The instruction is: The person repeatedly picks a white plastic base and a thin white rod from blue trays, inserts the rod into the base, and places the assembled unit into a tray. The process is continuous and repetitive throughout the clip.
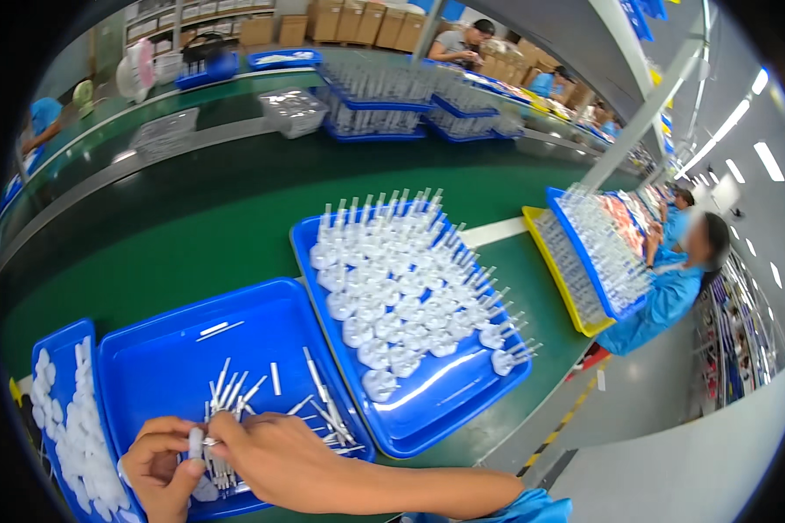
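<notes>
My left hand pinches a small white round cap with a stem over the near edge of the middle blue tray. My right hand reaches across from the right and holds a thin white tube against that cap. Several loose white tubes lie scattered in this tray just above both hands. To the right, a second blue tray holds several rows of upright white assembled pieces. A narrow blue tray at the far left is full of loose white caps.
The trays rest on a green workbench beside a dark conveyor belt. Farther along stand more blue and yellow trays of the same pieces, and a person in blue works at the right. Cardboard boxes are stacked at the back.
</notes>
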`<state>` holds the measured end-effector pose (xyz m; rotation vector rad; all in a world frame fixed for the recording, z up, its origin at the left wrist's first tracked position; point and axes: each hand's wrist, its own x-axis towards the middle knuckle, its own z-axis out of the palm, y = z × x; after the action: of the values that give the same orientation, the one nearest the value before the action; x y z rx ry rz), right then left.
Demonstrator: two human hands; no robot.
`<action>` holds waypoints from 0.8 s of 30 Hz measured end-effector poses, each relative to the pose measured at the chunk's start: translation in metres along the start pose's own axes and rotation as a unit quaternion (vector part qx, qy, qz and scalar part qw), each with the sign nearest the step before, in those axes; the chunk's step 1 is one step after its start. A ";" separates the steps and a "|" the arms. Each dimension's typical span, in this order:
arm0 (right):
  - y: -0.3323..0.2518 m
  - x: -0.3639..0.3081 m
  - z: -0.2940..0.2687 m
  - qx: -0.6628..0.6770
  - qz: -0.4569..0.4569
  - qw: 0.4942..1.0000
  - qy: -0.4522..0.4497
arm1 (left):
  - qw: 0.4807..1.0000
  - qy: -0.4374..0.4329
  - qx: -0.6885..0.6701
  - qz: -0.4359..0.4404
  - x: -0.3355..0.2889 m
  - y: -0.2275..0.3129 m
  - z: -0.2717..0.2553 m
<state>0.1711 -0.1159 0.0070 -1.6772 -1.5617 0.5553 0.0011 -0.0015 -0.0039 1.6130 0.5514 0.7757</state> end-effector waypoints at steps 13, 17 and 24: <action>-0.005 -0.002 0.000 0.135 0.022 0.990 0.026 | 0.998 -0.027 -0.049 -0.019 0.001 -0.012 -0.013; 0.003 0.000 0.013 0.074 -0.018 0.995 0.061 | 1.000 -0.014 -0.023 0.004 0.000 -0.014 -0.011; 0.001 -0.002 0.013 0.000 -0.036 0.996 0.082 | 1.000 -0.023 -0.017 0.013 -0.002 -0.016 -0.012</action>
<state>0.1613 -0.1148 -0.0024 -1.6173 -1.4962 0.3719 -0.0080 0.0078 -0.0192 1.6060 0.4822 0.7619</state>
